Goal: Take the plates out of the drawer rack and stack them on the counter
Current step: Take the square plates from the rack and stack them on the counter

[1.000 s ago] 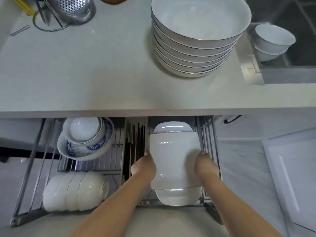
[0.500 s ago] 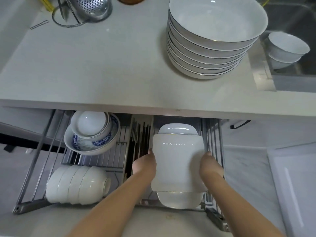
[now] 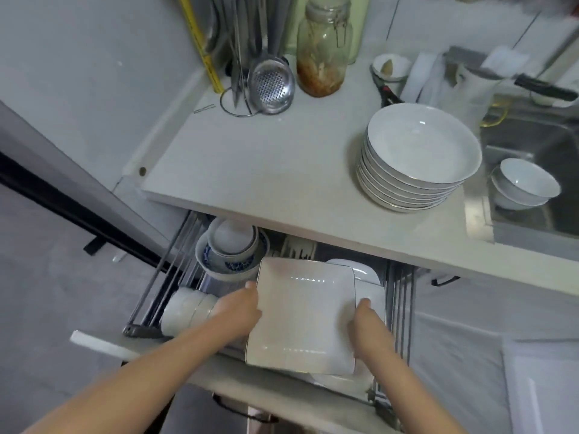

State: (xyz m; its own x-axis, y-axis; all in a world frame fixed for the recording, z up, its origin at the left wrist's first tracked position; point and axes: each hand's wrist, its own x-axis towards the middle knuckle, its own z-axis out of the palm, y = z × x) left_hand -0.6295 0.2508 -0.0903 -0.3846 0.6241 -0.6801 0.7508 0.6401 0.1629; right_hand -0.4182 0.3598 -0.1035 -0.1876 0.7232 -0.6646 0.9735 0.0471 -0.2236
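Observation:
A white square plate with a thin dark rim is held flat above the open drawer rack. My left hand grips its left edge and my right hand grips its right edge. Under it, more white plates still stand in the rack, mostly hidden by the held plate. On the pale counter a stack of several round white plates with gold rims stands near the sink.
In the rack's left half sit a blue-patterned bowl with a small bowl inside, and a row of white bowls on their sides. A glass jar, a metal strainer and utensils stand at the counter's back. Small bowls lie in the sink.
The square plate has come up out of the rack and shifted left, with both hands still on it. The view has tilted up and back, showing more of the counter.

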